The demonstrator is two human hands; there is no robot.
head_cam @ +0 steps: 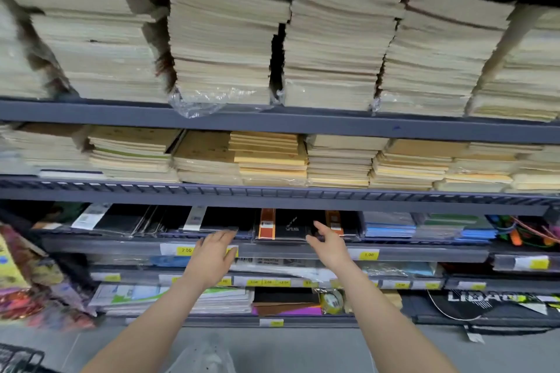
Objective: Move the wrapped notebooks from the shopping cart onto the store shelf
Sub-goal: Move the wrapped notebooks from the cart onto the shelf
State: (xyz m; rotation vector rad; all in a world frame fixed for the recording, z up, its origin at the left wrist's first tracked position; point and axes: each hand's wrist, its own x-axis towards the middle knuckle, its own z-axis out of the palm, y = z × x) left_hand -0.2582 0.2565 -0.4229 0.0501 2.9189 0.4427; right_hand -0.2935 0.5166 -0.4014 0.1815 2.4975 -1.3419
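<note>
Both hands at the black wrapped notebook [283, 228] on the shelf [272, 248]
Left hand [213, 254], fingers spread, rests left of it; right hand [328, 244] touches its right edge, grip unclear.

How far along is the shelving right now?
Black wrapped notebooks already lie on the third shelf. The left hand and right hand are at that shelf's edge, carrying nothing. Only a corner of the cart shows, so what's left is unclear.

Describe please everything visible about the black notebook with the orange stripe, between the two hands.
The black notebook lies flat at the front edge of the third shelf, glossy as if plastic-wrapped. An orange band runs down its left side and small pale print marks the cover. The right hand touches its right edge; the left hand rests just left of it.
</note>
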